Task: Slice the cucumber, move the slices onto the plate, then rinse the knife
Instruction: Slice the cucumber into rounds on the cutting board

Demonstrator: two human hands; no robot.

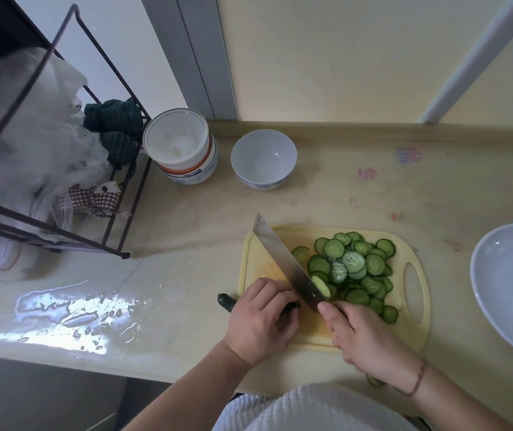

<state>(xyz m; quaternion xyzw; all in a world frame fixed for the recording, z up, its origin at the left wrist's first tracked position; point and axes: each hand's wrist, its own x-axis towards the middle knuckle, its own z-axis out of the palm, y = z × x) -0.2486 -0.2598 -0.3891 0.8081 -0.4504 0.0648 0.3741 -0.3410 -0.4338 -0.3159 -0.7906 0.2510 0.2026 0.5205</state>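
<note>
Now the whole matter turns on how the cucumber stub [228,301] lies against the blade: its long axis runs roughly left to right along the near edge of the yellow cutting board [417,309], its dark tip poking off the board's left edge over the bench [187,244], while the knife [283,259] crosses it almost square, point away from the person and heel near; the left hand [261,318] is curled over the stub and grasping it, fingertips just beside the blade's left face; the right hand [364,334] has its grip clenched round the knife handle, which is hidden under the fingers; one fresh slice [321,286] clings to the blade's right face, and the heap of cucumber slices [354,269] lies to the right of the blade on the board; the white plate [507,290] sits well apart at the far right, on the right hand's side, and holds no slices that can be seen; so slicing looks nearly done, and I judge each further cut must step leftward toward the holding fingers, where little stub remains.
</note>
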